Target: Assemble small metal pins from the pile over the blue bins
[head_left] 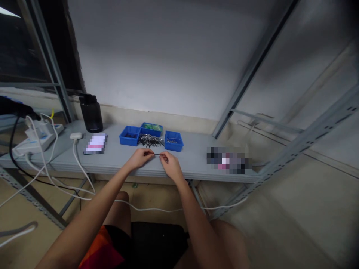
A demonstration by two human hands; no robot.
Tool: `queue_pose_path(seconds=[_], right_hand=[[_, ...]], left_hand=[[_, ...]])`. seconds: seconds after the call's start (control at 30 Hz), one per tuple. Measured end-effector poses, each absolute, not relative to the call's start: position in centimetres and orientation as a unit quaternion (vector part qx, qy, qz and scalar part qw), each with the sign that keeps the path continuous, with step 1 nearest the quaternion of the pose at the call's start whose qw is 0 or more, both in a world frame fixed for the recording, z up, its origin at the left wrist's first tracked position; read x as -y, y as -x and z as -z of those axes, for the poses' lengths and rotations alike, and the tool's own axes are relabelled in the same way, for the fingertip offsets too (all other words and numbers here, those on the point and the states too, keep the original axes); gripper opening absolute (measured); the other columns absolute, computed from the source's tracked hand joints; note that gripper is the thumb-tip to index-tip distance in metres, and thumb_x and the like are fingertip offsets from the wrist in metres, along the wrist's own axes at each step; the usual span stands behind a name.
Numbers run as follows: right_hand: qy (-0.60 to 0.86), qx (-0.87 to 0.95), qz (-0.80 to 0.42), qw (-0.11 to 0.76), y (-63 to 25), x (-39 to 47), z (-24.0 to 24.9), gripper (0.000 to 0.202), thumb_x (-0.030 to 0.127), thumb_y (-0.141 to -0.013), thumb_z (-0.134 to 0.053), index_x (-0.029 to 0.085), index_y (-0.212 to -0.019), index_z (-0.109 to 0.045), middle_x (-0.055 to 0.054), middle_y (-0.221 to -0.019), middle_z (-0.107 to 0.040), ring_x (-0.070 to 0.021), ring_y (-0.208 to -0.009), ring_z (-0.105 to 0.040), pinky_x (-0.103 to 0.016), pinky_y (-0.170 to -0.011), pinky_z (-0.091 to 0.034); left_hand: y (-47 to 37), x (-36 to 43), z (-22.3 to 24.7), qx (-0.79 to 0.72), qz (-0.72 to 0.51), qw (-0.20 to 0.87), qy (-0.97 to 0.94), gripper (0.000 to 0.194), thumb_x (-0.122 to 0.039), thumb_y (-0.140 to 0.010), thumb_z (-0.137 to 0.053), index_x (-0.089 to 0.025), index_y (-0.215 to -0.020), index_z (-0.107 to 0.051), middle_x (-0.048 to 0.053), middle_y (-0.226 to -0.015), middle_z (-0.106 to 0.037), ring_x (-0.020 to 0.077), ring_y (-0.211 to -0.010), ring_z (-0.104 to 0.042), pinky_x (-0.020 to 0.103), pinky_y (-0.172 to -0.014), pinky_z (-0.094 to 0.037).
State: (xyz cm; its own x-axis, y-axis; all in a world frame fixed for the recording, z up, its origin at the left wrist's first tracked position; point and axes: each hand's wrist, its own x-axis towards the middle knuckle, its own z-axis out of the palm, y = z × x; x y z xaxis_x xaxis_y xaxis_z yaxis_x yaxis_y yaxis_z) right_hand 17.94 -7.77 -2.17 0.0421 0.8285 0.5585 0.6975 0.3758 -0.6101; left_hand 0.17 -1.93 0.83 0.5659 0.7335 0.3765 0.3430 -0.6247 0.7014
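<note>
A thin dark rod [157, 154] spans the gap between my two hands above the shelf's front part. My left hand [142, 157] pinches its left end, and my right hand [169, 163] pinches the right end. Just behind them lies a pile of small metal pieces [151, 140]. Around the pile stand a blue bin with dark parts [129, 141] on the left, a blue bin with green contents [152, 130] at the back, and a blue bin with small metal parts [174, 146] on the right.
On the grey shelf [117, 158] stand a dark bottle [92, 114], a lit phone [97, 143] and a white power strip [39, 142] with cables at the left. Blurred items [226, 161] lie at the right. A white cable [157, 210] hangs below the shelf edge.
</note>
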Motion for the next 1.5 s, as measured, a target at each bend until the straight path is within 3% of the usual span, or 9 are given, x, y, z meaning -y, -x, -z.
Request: queue_pose_path(seconds=[0.33,0.63,0.87,1.03,1.27,1.5], right_hand=[[0.571,0.709,-0.027,0.413,-17.7,8.1,1.9,0.019,0.022,-0.087,-0.049,0.02,-0.098,-0.064,-0.006,-0.086,-0.068,-0.0185,-0.077,-0.061,-0.029,-0.072,-0.046],[0.549,0.769,-0.003,0.326,-17.3,8.9,1.1,0.024,0.021,-0.09,-0.048,0.023,-0.108,-0.064,-0.006,-0.099,-0.068,-0.0196,-0.094,-0.059,-0.031,-0.083,-0.044],[0.554,0.754,-0.023,0.352,-17.2,8.9,1.3,0.026,0.018,-0.089,-0.046,0.022,-0.109,-0.063,-0.006,-0.1,-0.068,-0.0187,-0.096,-0.06,-0.031,-0.087,-0.044],[0.554,0.749,-0.027,0.361,-17.3,8.9,1.2,0.028,0.019,-0.088,-0.046,0.021,-0.109,-0.063,-0.006,-0.099,-0.068,-0.0198,-0.092,-0.06,-0.031,-0.083,-0.045],[0.509,0.774,-0.051,0.374,-17.3,9.4,0.8,0.038,0.016,-0.088,-0.042,0.025,-0.123,-0.055,-0.006,-0.105,-0.064,-0.0179,-0.091,-0.06,-0.031,-0.083,-0.046],[0.493,0.786,-0.048,0.369,-17.3,9.3,1.0,0.034,0.013,-0.089,-0.041,0.025,-0.115,-0.06,-0.005,-0.104,-0.064,-0.018,-0.098,-0.058,-0.031,-0.088,-0.045]], left_hand=[[-0.2,1.8,-0.7,-0.319,-0.352,0.29,-0.831,0.019,-0.028,-0.081,-0.055,-0.015,-0.086,-0.069,0.006,-0.088,-0.072,0.0184,-0.081,-0.063,0.029,-0.077,-0.046],[-0.2,2.1,-1.0,-0.303,-0.369,0.305,-0.824,0.021,-0.03,-0.08,-0.054,-0.015,-0.086,-0.068,0.006,-0.09,-0.071,0.0196,-0.086,-0.063,0.031,-0.081,-0.048],[-0.2,2.2,-1.2,-0.312,-0.416,0.333,-0.786,0.017,-0.03,-0.078,-0.056,-0.015,-0.082,-0.063,0.008,-0.091,-0.069,0.0203,-0.089,-0.063,0.032,-0.082,-0.049],[-0.2,2.1,-1.1,-0.299,-0.409,0.36,-0.783,0.013,-0.028,-0.075,-0.058,-0.015,-0.077,-0.057,0.004,-0.079,-0.066,0.0172,-0.077,-0.062,0.03,-0.074,-0.049],[-0.2,2.4,-1.3,-0.296,-0.36,0.334,-0.819,0.016,-0.027,-0.076,-0.057,-0.014,-0.081,-0.066,0.004,-0.079,-0.069,0.017,-0.076,-0.061,0.028,-0.073,-0.047],[-0.1,2.5,-1.3,-0.284,-0.324,0.326,-0.842,0.017,-0.026,-0.076,-0.059,-0.014,-0.084,-0.069,0.004,-0.081,-0.071,0.0168,-0.077,-0.062,0.027,-0.073,-0.045]])
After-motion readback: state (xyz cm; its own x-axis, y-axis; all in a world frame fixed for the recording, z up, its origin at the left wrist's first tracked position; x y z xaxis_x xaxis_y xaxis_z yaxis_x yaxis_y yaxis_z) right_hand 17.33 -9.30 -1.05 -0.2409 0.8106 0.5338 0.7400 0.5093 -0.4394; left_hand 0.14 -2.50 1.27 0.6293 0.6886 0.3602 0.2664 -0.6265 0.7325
